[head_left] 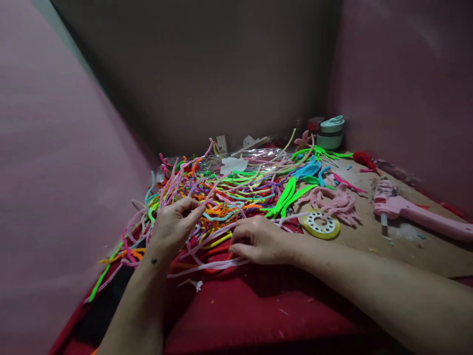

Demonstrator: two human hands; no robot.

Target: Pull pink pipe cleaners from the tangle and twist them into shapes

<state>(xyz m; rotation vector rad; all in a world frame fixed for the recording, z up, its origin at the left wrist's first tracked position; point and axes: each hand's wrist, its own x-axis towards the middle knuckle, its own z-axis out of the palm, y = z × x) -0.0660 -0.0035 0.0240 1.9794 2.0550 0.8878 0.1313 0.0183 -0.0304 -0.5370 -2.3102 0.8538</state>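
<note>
A tangled heap of many-coloured pipe cleaners [221, 212] spreads in front of me. My left hand [177, 224] is at its near left side, thumb and forefinger pinched on a pink pipe cleaner [214, 191] that slants up to the right. To the right, my right hand [258, 240] rests low at the heap's near edge with its fingers curled closed. Pale lilac pipe cleaners [210, 266] run up against and under it; what its fingertips grip is hidden. Bright green pipe cleaners [286, 197] lie bunched just beyond that hand.
On brown cardboard [436, 256] at right lie a yellow tape roll [334, 229], twisted pink pipe cleaners [342, 202] and a pink glue gun [414, 209]. A mint-green lidded container [330, 141] stands at the back. Red cloth [258, 310] covers the near table; pink walls flank both sides.
</note>
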